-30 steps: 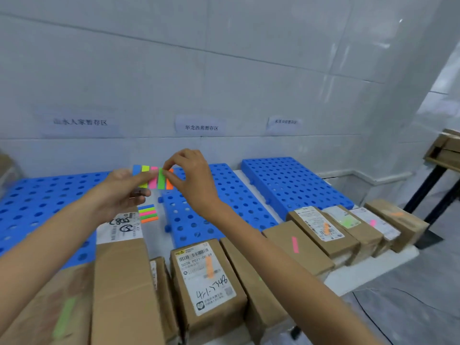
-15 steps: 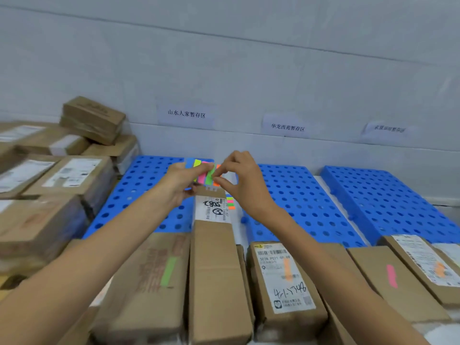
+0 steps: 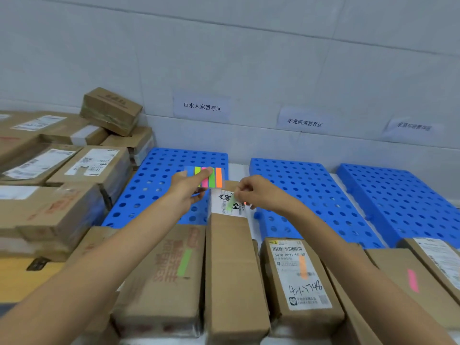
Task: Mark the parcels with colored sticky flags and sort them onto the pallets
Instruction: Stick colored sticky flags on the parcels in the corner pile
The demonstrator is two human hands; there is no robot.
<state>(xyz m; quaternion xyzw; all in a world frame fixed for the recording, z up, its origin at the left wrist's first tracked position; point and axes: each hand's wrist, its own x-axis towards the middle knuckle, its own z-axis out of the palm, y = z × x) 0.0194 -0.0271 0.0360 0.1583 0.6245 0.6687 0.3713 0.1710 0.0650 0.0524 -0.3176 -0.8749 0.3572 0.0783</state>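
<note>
My left hand (image 3: 185,189) holds a card of colored sticky flags (image 3: 208,177) above the left blue pallet (image 3: 159,175). My right hand (image 3: 256,192) pinches a single green flag (image 3: 231,204) and holds it over the white label of a long cardboard parcel (image 3: 231,265). That parcel lies in a row of parcels along the front. A parcel with a green flag (image 3: 171,272) lies to its left. On its right lie a parcel with an orange flag (image 3: 298,277) and one with a pink flag (image 3: 408,275).
Two more blue pallets (image 3: 308,195) (image 3: 403,195) lie to the right, each under a paper sign on the tiled wall. A stack of cardboard parcels (image 3: 74,165) fills the left side. A second pad of flags is partly hidden under my right hand.
My right hand has come away from the flag card with a green flag and moved down over the long parcel's label. The view has shifted left, showing the parcel stack.
</note>
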